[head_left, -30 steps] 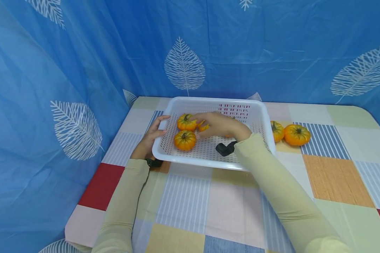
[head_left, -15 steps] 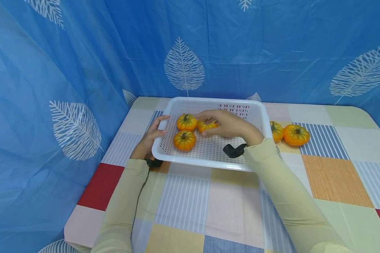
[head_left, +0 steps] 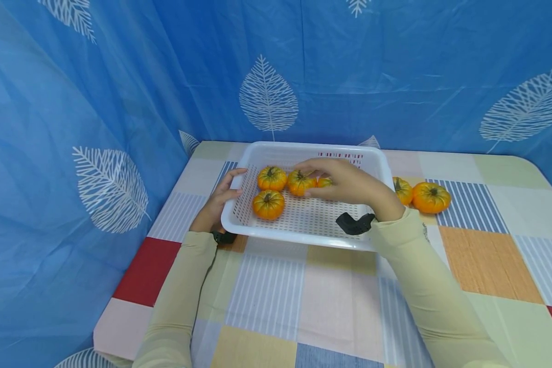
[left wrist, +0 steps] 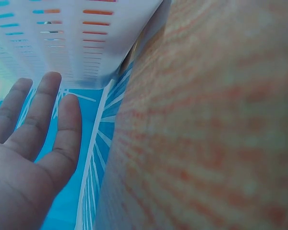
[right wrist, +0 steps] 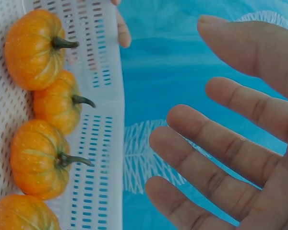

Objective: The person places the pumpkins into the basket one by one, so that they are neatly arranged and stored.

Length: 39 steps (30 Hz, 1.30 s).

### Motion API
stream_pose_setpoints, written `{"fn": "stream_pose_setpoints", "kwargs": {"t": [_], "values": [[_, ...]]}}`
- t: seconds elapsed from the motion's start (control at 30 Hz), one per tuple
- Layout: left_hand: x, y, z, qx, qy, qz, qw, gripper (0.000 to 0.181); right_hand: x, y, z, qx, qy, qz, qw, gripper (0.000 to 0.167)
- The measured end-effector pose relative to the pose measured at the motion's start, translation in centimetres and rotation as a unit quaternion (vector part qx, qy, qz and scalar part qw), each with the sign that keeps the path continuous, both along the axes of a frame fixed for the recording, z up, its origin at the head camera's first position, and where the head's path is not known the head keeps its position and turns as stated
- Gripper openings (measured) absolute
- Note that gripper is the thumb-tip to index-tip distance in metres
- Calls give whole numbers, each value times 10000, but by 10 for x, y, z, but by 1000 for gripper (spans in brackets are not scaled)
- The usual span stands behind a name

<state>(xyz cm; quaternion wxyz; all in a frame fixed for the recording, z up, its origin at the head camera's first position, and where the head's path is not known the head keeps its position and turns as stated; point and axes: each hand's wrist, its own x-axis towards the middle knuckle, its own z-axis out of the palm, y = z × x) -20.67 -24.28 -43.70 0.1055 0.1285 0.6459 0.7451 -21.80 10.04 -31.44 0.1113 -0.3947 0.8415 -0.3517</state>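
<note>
Basket [head_left: 299, 239]: white, slotted, standing on the patchwork-covered desk [head_left: 492, 263].
Pumpkins [head_left: 268, 205], inside: four, stems [right wrist: 77, 159] up; two at the left end, one behind the other, then two running rightward from the back one, the last partly covered.
Outside pair [head_left: 432, 197]: two more, side by side on the desk, just past the basket's right end.
Left hand [head_left: 218, 199]: at the basket's left end, fingers extended, clamped on nothing; whether they press the plastic, I cannot tell from here.
Right hand [head_left: 345, 181]: over the back row, fingers spread, palm bare, well apart from its partner.
Curtain [head_left: 349, 61]: blue, leaf-printed, behind.
Step in hand: by my reading, ordering pumpkins within the basket; four in, two out.
Next move: any reach for the outside pair would call for lifting the right hand clear of the stems, basket kept steady.
</note>
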Motion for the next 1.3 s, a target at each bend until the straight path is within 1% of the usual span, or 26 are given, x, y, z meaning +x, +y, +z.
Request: {"fn": "stream_pose_setpoints", "kwargs": {"t": [0.27, 0.43, 0.53, 0.8, 0.93, 1.13, 1.3], "values": [[0, 2, 0, -55, -33, 19, 10000, 56, 13, 19, 7, -139, 69, -163, 9997, 55], [0, 0, 1, -113, -12, 31, 9999, 55, 21, 29, 11, -243, 223, -315, 9990, 59], [1, -1, 0, -123, 6, 18, 9999, 55, 24, 35, 12, -360, 300, -341, 9983, 60], [1, 0, 0, 18, 51, -5, 10000, 53, 30, 52, 11, -743, 604, -420, 9945, 57], [2, 2, 0, 31, 42, 22, 10000, 54, 33, 62, 9, -1037, 681, -458, 9912, 57], [1, 2, 1, -8, -22, 45, 10000, 55, 32, 79, -2, -1666, 568, -567, 9828, 53], [2, 2, 2, -39, -63, 52, 10000, 56, 33, 90, -8, -2100, 284, -626, 9753, 49]]}}
